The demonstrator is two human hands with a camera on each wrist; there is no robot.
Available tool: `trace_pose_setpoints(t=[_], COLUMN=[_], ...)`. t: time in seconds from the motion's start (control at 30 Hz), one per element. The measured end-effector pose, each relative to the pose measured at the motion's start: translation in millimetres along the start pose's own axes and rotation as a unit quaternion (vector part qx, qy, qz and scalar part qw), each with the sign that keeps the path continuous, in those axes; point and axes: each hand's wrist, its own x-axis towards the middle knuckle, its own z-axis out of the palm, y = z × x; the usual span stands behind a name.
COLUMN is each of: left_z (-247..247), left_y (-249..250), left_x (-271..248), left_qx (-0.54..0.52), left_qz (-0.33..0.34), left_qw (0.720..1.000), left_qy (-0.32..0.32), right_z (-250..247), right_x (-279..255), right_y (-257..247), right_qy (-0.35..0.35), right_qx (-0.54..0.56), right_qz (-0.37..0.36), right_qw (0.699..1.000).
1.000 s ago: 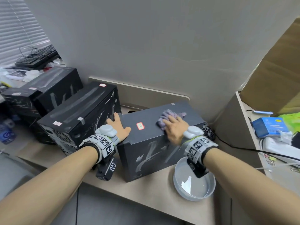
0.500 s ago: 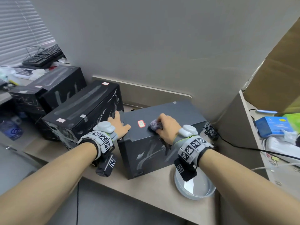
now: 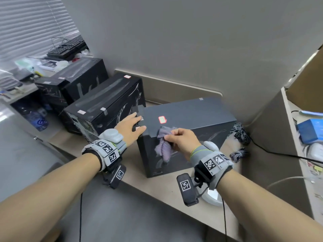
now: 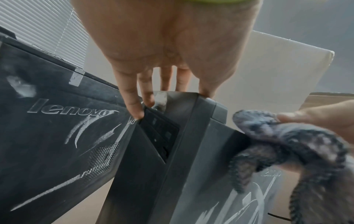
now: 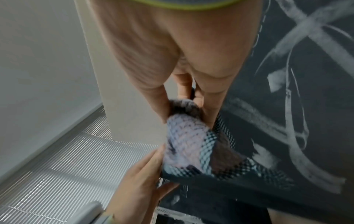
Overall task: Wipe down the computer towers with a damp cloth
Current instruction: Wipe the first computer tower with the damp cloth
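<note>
While both forearms are reaching forward over the near edge of the tabletop [image 3: 157, 191], a white bowl [image 3: 212, 198] is sitting just under the right wrist, mostly hidden by the wrist camera. Beyond it the right hand [image 3: 183, 139] is curling its thumb and fingers around a bunched lilac cloth [image 3: 164, 145] — the fabric is hanging over the top front edge of the nearest computer tower [image 3: 188, 116] and draping down its scuffed front face. From the right wrist view the cloth [image 5: 187, 141] is sitting pinched between the thumb and the fingers. To its left, the left hand [image 3: 129, 126] is lying flat with straight fingers on the tower's top left corner, the thumb resting along the top edge; in the left wrist view the fingertips [image 4: 136, 112] are reaching down into the gap beside a second tower [image 3: 104, 109]. A red-edged sticker [image 3: 162, 119] is showing on the nearest tower's lid, between the hands. Farther left a third tower [image 3: 75, 79] is standing behind the second — past it, a keyboard [image 3: 67, 47] is lying near the window blinds [image 3: 31, 21].
</note>
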Motion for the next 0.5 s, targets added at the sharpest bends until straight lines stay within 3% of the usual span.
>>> trace_pose_setpoints(t=[0.13,0.27,0.4,0.5], left_z=[-4,-6,-5,-8], left_y=[-10,-20,-24,-30], left_x=[3,0,0,1], left_qx=[-0.004,-0.017,-0.025,-0.035], left_qz=[0.026,0.049,0.075,0.085], left_qw=[1.0,0.999,0.997,0.995], left_qy=[0.003,-0.003,-0.007,-0.024], right_z=[27,56,72,83], right_x=[-7,-6,-7,-11], right_y=[9,14,13,16], right_qy=[-0.005,0.072,0.086,0.036], right_qx=[-0.071,-0.194,-0.216,-0.081], right_qz=[-0.043,-0.086,-0.028,0.055], right_qw=[0.997,0.975,0.972,0.995])
